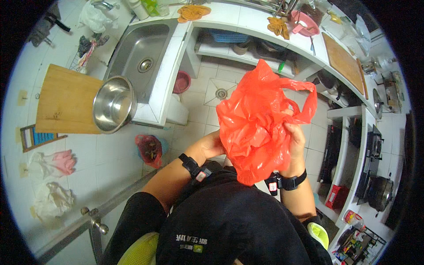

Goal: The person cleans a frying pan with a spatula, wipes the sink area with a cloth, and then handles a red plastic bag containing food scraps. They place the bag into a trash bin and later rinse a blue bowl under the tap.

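Observation:
A crumpled red plastic carrier bag (pixel 255 126) is held in front of my body, over the tiled floor. My right hand (pixel 294 139) grips its right side near the loop handles, thumb and fingertips on the film. On the other side, my left hand (pixel 212 144) reaches under the bag's left edge, with its fingers hidden by the plastic. Whether anything lies inside the bag cannot be seen. Both wrists wear black straps with small devices.
To the left stand a steel sink (pixel 142 56), a steel basin (pixel 114 104) and a wooden board (pixel 66 102). A red-lined waste bin (pixel 149 150) sits on the floor below. Along the right counter are a cutting board (pixel 343 63) and a black lidded pan (pixel 380 193). A door (pixel 99 212) is at lower left.

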Tool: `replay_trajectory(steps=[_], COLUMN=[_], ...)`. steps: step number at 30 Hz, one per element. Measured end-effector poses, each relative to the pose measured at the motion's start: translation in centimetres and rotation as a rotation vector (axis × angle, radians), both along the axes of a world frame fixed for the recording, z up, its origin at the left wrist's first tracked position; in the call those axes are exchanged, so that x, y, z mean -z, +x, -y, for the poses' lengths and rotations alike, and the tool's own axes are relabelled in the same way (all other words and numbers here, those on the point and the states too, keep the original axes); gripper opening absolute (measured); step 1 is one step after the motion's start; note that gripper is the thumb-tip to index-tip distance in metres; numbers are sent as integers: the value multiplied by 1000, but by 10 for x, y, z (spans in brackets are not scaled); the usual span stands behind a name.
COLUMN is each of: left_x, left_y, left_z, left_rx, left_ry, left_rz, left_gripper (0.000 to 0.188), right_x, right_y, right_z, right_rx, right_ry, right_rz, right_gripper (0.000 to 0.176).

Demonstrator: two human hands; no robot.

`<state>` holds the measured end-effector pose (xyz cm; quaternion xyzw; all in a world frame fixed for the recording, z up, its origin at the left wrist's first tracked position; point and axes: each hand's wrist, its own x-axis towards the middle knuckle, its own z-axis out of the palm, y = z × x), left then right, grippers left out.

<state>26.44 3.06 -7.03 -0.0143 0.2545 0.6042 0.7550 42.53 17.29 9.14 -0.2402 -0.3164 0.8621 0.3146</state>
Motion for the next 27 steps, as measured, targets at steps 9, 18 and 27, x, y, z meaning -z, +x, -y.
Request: replay_trajectory(steps=[9,18,27], left_x=[50,80,41], left_y=[-79,-70,-72], left_z=[27,6,-17], left_rx=[-308,117,-82], left_ry=[-116,-201,276], left_rz=[49,-1012,-1509], left_gripper=[38,18,87], right_x=[-93,-112,-84], right_y=[22,-1,4], right_z=[-28,-34,-38], right_rx=[-111,150,433], right_ry=[760,230,168], right_rz=[511,-323,-234], right_gripper=[28,27,22])
